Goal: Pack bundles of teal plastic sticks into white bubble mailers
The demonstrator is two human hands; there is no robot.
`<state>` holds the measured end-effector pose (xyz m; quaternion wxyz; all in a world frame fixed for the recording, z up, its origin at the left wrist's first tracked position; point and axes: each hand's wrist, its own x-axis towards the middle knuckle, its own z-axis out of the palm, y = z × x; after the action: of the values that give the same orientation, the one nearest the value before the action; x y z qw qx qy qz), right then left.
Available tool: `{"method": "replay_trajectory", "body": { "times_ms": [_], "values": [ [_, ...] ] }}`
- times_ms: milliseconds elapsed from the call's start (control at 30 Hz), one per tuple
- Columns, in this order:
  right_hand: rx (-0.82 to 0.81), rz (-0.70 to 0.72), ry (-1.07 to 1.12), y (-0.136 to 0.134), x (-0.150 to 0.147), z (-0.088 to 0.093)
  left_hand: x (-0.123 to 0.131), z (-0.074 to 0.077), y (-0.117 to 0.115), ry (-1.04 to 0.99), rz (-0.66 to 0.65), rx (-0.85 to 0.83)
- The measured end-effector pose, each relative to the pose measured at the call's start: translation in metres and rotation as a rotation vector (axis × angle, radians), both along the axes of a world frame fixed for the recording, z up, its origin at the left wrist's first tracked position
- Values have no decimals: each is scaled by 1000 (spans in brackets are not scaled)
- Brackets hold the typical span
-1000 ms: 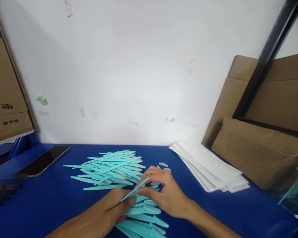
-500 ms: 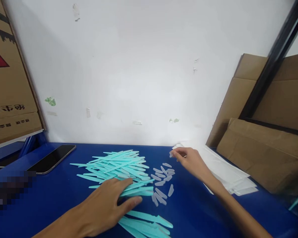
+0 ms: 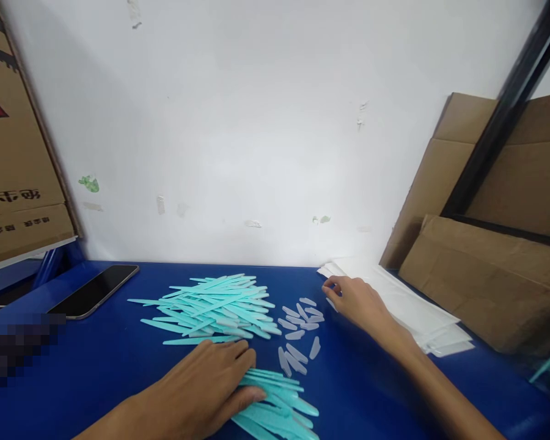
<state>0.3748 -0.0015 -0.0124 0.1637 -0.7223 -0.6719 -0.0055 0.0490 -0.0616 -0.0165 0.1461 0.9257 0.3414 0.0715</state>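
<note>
My left hand (image 3: pixel 211 382) is closed around a bunch of turquoise eyebrow razors (image 3: pixel 279 400), thumb on the near side, their heads sticking out to the right. Just beyond it lies a larger heap of the same razors (image 3: pixel 220 302). To the right of the heap, small translucent blade caps (image 3: pixel 296 354) are scattered on the blue table (image 3: pixel 362 391). My right hand (image 3: pixel 360 299) has its fingers curled together over the table, right of these caps. One cap (image 3: pixel 332 304) shows under its fingers; whether it is held or lying there I cannot tell.
A phone (image 3: pixel 94 292) lies at the left, below a printed cardboard box (image 3: pixel 22 146). White flat sheets or bags (image 3: pixel 417 305) lie behind my right forearm. Brown cardboard (image 3: pixel 481 281) and a black frame bar (image 3: pixel 495 116) stand at the right. A white wall (image 3: pixel 256 122) closes off the back.
My left hand has moved nearer, bringing razors from the heap's edge onto the near bunch. My right hand has moved slightly right, and the cap at its fingertips no longer shows there.
</note>
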Motion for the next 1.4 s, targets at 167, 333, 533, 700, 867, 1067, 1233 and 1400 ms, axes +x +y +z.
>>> {"method": "replay_trajectory", "body": {
  "times_ms": [167, 333, 533, 700, 867, 1067, 1233, 1400],
  "values": [
    [7, 20, -4, -1, -5, 2, -1, -7, 0, -3, -34, 89],
    [9, 30, -7, -2, -7, 2, -2, -10, -6, -22, 15, 154],
    [11, 36, -7, -2, -7, 1, -9, -4, -17, 47, -61, 127],
    [10, 48, 3, -2, -8, -2, 0, -1, -25, 23, -99, 137],
    [19, 54, 15, -2, -9, -3, 2, -1, -25, 80, -127, 170],
    [42, 83, 59, -1, -8, -6, -6, -8, -16, 153, -110, 278],
    [126, 131, 153, -5, -15, 4, -8, -12, -11, 158, -100, 297],
    [347, 269, 553, -41, -55, 13, -8, -10, -7, 208, -123, 248]
  ]
}}
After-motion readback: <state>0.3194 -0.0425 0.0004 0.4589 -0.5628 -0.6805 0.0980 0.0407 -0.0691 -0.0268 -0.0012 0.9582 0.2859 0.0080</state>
